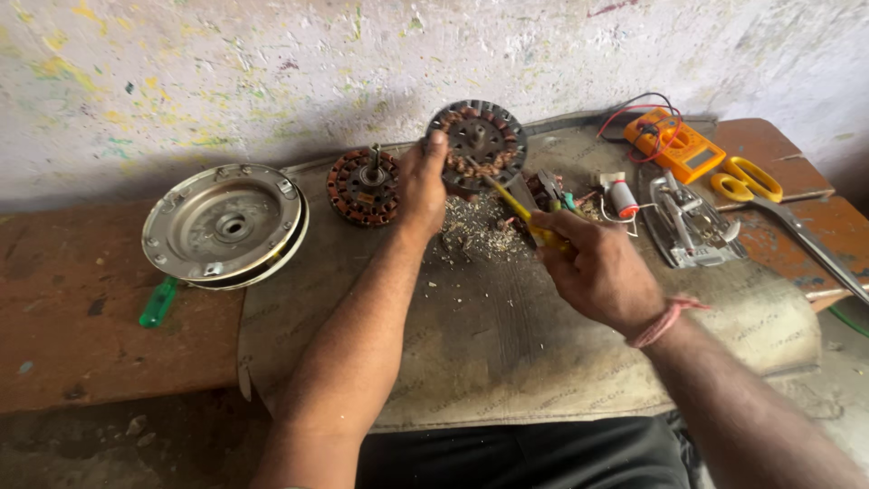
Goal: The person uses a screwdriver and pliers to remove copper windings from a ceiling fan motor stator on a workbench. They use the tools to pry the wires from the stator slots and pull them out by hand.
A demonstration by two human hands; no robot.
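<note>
While the left hand [422, 186] props a round, dark metal stator with copper-brown windings [477, 145] on edge near the table's back edge, fingers curled over its rim, the right hand [593, 267] is closed around a yellow-handled screwdriver [520, 210] whose tip is pushed into the coils on the stator's lower face. Judging by how things lie, the stripping looks partly done: a heap of pale shavings and wire scraps [475, 231] sits on the worn grey-brown mat [507, 344] just below the stator, yet many slots on the face still show windings, so a good share appears left. A second round wound core with a centre shaft [364, 186] lies flat just beside the left hand, its windings apparently whole. Farther toward the table's left end rests a silver, dish-shaped metal motor cover [224, 225], with a green-handled tool [158, 302] near the front of it. Toward the right end lie an orange multimeter with leads [674, 143] and yellow-handled scissors [749, 179].
</note>
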